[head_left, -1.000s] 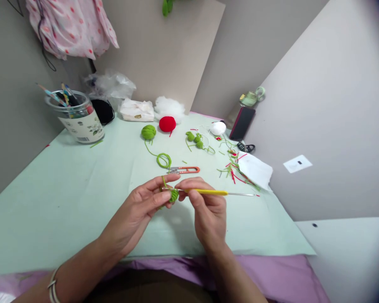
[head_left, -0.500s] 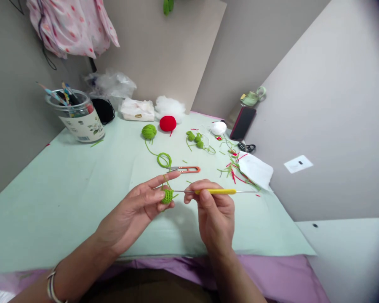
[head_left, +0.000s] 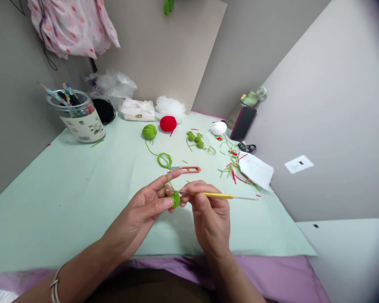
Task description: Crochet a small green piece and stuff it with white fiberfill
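Between fingertips: small round green crochet piece [head_left: 175, 199], ribbed stitches.

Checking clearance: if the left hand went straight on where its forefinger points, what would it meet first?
Probably the orange snips on the table, just past the forefinger tip of the left hand, which pinches the green crochet piece; the hand looks raised, so it might pass over them.

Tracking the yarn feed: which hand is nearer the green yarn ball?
Left. The left hand, pinching the crochet piece, is near-side of the green yarn ball; the right hand, on the crochet hook, lies farther right.
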Demonstrator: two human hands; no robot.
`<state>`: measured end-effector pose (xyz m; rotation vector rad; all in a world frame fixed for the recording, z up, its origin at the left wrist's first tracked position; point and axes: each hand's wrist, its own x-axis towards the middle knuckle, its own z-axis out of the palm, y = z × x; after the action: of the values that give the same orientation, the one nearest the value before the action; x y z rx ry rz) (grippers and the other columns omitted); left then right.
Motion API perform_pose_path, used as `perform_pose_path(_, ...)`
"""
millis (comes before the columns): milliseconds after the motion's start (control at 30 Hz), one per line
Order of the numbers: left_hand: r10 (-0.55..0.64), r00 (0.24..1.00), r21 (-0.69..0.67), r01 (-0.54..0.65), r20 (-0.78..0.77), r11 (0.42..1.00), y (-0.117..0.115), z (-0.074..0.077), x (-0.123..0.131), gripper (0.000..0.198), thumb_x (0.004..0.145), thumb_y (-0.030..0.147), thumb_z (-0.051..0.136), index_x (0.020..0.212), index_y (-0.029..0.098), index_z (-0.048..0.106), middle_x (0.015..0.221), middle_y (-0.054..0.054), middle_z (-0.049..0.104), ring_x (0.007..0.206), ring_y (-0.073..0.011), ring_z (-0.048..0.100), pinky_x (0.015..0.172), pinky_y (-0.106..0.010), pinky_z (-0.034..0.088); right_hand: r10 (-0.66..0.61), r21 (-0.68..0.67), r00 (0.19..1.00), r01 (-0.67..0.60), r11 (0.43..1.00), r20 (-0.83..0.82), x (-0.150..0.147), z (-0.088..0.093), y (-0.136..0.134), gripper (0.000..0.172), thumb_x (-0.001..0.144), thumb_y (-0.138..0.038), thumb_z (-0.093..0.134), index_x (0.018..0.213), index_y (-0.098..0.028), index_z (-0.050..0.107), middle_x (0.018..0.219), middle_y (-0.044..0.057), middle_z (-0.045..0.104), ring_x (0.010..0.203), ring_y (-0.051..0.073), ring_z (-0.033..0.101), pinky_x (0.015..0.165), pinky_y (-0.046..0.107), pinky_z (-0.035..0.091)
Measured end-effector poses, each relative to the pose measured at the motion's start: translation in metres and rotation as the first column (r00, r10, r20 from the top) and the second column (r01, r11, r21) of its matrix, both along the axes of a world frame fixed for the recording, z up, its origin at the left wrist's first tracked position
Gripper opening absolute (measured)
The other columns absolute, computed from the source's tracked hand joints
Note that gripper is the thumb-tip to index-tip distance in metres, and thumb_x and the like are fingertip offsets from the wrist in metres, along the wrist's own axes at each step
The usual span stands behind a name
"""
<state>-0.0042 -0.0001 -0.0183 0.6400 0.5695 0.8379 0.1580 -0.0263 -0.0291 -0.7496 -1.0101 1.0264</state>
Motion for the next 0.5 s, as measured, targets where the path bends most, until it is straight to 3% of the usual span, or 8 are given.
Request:
perform_pose_path(333, -0.040, 0.995, -0.069, 0.047, 0.091, 0.996, 0.0000, 0.0036, 0.0001, 0.052, 0.090, 0.029, 0.081, 0.141, 0.026, 0.073, 0.108, -0.005, 0.078, 0.108, -0.0212, 0.064, 0.106, -0.037, 0.043, -0.007, -0.062, 0.997, 0.002, 0.998, -0.079, 0.0016, 0.0027, 0.0036, 0.011, 0.097, -0.035, 0.076, 0.096, -0.026, 0.084, 0.088, 0.003, 0.074, 0.068, 0.014, 0.068, 0.064, 0.028, 0.061)
perform_pose_path(500, -0.022, 0.989, -0.133, 0.042, 0.147, 0.990, 0.0045, 0.0061, -0.0044, 0.041, 0.084, 0.026, 0.083, 0.125, 0.018, 0.083, 0.101, -0.007, 0.078, 0.099, -0.0198, 0.064, 0.098, -0.034, 0.049, -0.021, -0.082, 0.996, 0.014, 0.997, -0.084, 0.0079, 0.0036, 0.0045, 0.013, 0.096, -0.034, 0.077, 0.092, -0.023, 0.083, 0.083, 0.002, 0.072, 0.069, 0.013, 0.067, 0.067, 0.026, 0.059)
